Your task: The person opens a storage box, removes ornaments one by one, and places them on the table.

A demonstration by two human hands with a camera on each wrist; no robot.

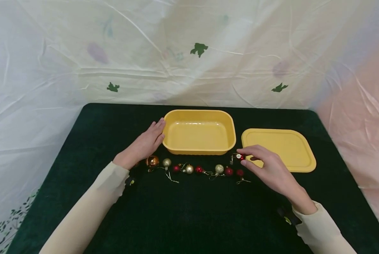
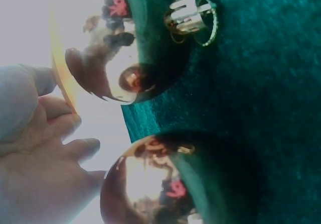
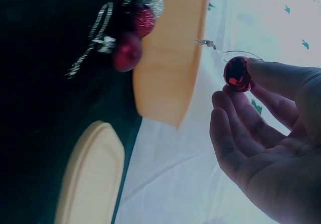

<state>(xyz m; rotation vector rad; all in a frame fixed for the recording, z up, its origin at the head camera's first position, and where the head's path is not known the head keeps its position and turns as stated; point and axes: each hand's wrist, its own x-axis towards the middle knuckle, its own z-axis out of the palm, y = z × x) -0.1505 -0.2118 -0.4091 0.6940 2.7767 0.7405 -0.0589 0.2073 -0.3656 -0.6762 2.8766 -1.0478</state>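
My right hand (image 1: 269, 165) pinches a small shiny red Christmas bauble (image 3: 237, 74) between thumb and fingertips, its cord loop hanging free. It hovers over the near left corner of the yellow lid (image 1: 288, 146). My left hand (image 1: 146, 141) rests with extended fingers against the left wall of the yellow box (image 1: 200, 135), whose inside is bare. Below the box runs a row of several baubles: a copper one (image 1: 152, 161), gold ones like this glittery one (image 1: 219, 169), and red ones such as this matte one (image 1: 228, 171). In the left wrist view two copper baubles (image 2: 150, 184) loom large beside the left hand.
Everything lies on a table with a dark green cloth (image 1: 183, 211). Pale curtains (image 1: 176, 81) with green leaf-like patches hang behind it and at both sides. The lid lies flat to the right of the box.
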